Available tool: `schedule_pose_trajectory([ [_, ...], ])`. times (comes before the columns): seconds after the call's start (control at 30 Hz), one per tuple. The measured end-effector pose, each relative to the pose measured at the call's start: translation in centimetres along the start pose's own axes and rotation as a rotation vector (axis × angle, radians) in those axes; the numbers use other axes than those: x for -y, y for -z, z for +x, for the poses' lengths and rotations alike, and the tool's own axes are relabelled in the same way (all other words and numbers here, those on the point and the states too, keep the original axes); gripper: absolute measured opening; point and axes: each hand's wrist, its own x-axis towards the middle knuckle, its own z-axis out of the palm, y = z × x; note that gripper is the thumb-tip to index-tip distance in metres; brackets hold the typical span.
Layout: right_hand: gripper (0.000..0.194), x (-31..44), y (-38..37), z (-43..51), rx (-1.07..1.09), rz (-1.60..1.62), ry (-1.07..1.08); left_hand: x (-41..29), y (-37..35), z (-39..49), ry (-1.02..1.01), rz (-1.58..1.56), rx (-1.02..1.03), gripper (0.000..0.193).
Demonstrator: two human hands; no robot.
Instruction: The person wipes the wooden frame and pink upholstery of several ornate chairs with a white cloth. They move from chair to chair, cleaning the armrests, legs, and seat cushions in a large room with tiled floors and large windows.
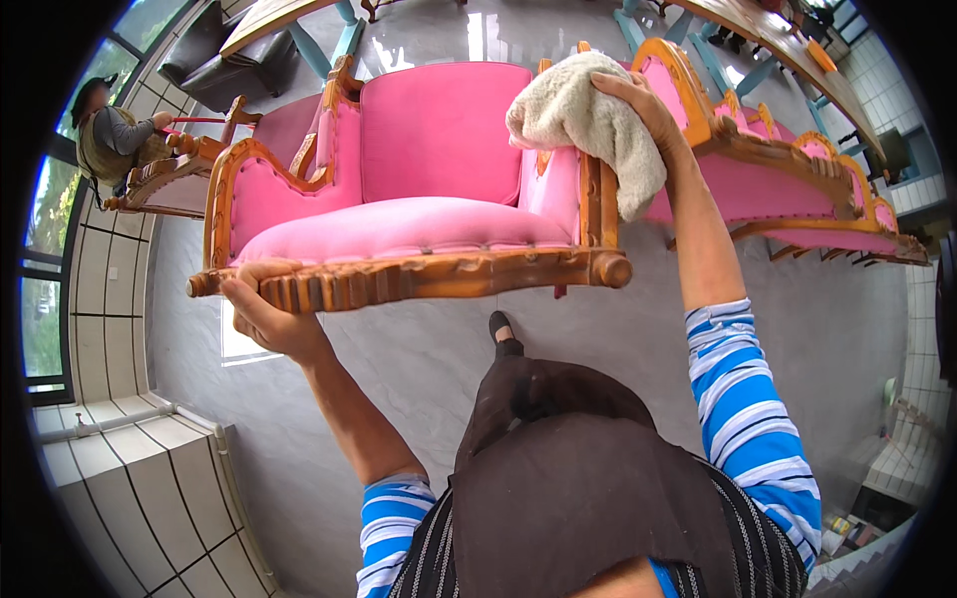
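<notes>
Before me stands an armchair with a carved wooden frame (419, 278) and pink studded upholstery (441, 131). My left hand (271, 310) grips the left end of the carved wooden rail along the seat's near edge, thumb and fingers around it. At the armchair's right side, my right hand (644, 105) presses a bunched cream towelling cloth (576, 105) over the top of the wooden arm. Part of the cloth hangs down outside the arm, and it hides the arm's upper end.
More pink wooden-framed chairs (792, 187) stand in a row to the right. On the left, a person (123, 138) holds a red stick beside another chair (168, 176). Tables with blue legs (310, 52) and a black armchair (232, 63) are behind. A tiled ledge (149, 478) with a pipe lies lower left.
</notes>
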Motion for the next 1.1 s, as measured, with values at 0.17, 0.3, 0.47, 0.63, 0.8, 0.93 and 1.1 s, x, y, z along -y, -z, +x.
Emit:
schedule_pose_trajectory([
  [0.17, 0.040, 0.4, -1.9, -2.4, -0.025, -0.072, 0.017, 1.5, 0.2, 3.5, -0.050, 0.062, 0.128, 0.068],
  [0.3, 0.038, 0.6, -3.2, -4.1, -0.041, -0.179, 0.038, 2.7, -1.3, 6.3, 0.096, -0.109, 0.176, 0.066],
  [0.47, 0.037, -0.3, -4.0, -4.4, -0.104, -0.248, 0.062, 2.8, -1.3, 6.5, 0.080, -0.102, 0.142, 0.065],
  [0.63, 0.031, -0.2, -1.5, -4.7, -0.040, -0.159, 0.081, -0.9, -2.0, 4.9, 0.129, -0.078, 0.120, 0.065],
  [0.8, 0.028, 0.8, 3.9, -7.0, 0.019, -0.117, 0.031, -5.7, -3.1, 0.8, 0.047, -0.078, 0.109, 0.065],
  [0.93, 0.031, 0.2, 5.3, -7.8, 0.003, -0.078, 0.035, -6.0, -3.3, 0.1, 0.074, -0.136, 0.120, 0.065],
  [1.1, 0.032, -0.6, 1.9, -5.3, 0.042, -0.053, 0.020, -2.7, -1.9, 2.7, 0.129, -0.085, 0.157, 0.061],
])
